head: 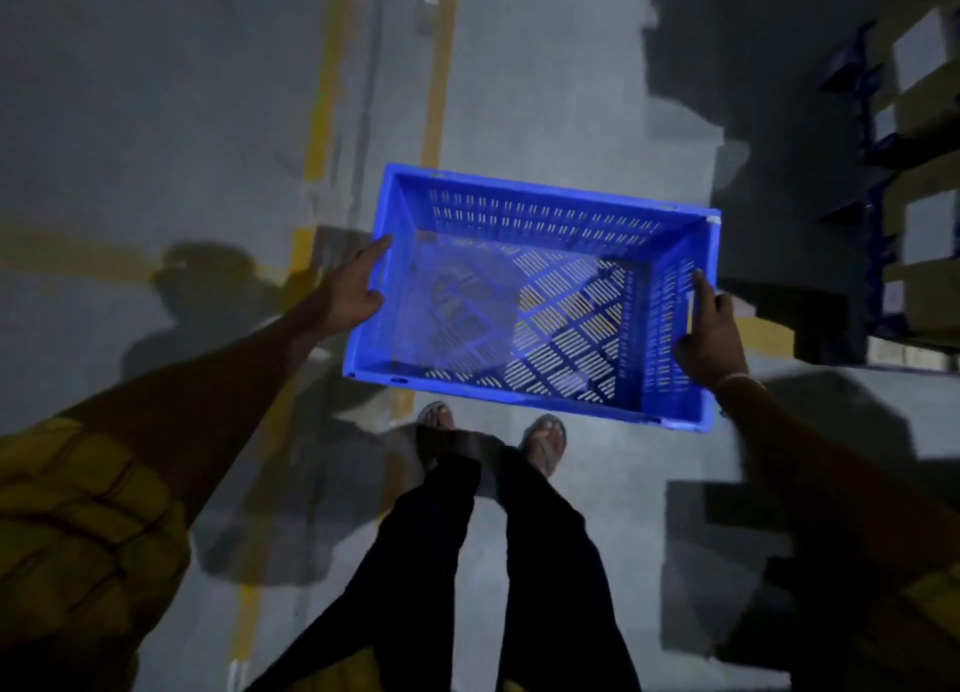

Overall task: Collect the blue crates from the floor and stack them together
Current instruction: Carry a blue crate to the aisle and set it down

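Observation:
A blue slotted plastic crate [540, 208] hangs in the air in front of me, open side up and empty, with the grey floor showing through its perforated bottom. My left hand [356, 286] grips the handle slot in its left short wall. My right hand [709, 327] holds the right short wall, thumb inside and fingers hidden behind the rim. Other blue crates are not in view.
My feet in sandals [545, 442] stand on the grey floor just below the crate. Yellow floor lines [324, 93] run away from me at the left. Dark racking with boxes [914, 161] stands at the right edge.

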